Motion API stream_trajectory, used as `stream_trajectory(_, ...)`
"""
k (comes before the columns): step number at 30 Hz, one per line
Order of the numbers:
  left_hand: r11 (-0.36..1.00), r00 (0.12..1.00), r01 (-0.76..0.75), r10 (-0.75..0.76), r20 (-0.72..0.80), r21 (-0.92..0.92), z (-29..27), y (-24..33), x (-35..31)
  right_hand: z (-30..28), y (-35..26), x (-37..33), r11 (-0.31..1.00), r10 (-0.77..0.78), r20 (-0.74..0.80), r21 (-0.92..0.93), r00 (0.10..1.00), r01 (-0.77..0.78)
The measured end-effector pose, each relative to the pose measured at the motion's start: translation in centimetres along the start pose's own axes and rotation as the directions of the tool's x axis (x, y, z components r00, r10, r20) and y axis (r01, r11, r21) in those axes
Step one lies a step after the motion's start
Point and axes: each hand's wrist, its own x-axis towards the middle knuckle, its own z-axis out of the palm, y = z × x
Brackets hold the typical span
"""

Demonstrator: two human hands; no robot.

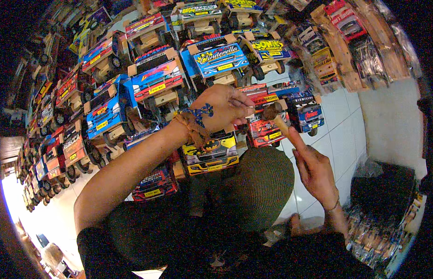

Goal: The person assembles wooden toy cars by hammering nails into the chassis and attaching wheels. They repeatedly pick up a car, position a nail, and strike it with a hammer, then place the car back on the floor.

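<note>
My right hand [316,174] is closed round the pale wooden handle of a hammer [272,111], with the index finger stretched along it. The dark hammer head is over a red toy truck [267,132] with a printed front and a yellow plate. My left hand [223,109], with cord bracelets at the wrist, reaches in from the left. Its thumb and fingers are pinched together at that truck's left side, close to the hammer head. Whatever lies between those fingertips is too small to make out. Below the left wrist stands a yellow and black toy truck [212,156].
Many painted wooden toy trucks, including a light blue one [221,58], stand in rows ahead and left. White tiles [339,128] form the floor. A dark box-like thing [381,188] is at the right. A rounded ribbed brown shape [267,186] sits between my arms.
</note>
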Motion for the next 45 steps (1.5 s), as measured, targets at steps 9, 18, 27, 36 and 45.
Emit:
stream_trajectory(9, 1.0, 1.0, -0.012, 0.012, -0.011, 0.007, 0.1, 0.5, -0.4, -0.4, 0.4, 0.5, 0.999, 0.013, -0.094, -0.034, 0.995, -0.016)
stream_trajectory(18, 0.998, 0.999, 0.043, -0.042, -0.02, 0.048, 0.1, 0.6, -0.2, -1.2, -0.2, 0.8, 0.996, 0.084, -0.074, 0.041, 0.994, -0.081)
stream_trajectory(27, 0.998, 0.998, 0.057, -0.057, -0.004, 0.024, -0.1, 0.3, -0.1, -1.9, -0.5, 1.6, 0.985, 0.09, 0.211, -0.16, 0.973, -0.057)
stream_trajectory(36, 0.999, 1.0, 0.01, -0.009, -0.02, 0.041, 0.1, 0.5, -0.4, -3.1, -0.9, 1.6, 0.992, 0.039, 0.094, -0.12, 0.995, -0.028)
stream_trajectory(45, 0.991, 0.997, -0.011, 0.021, -0.074, 0.133, 0.4, 0.4, -0.2, -3.9, -0.8, 2.2, 0.974, 0.033, 0.17, -0.225, 0.985, 0.006)
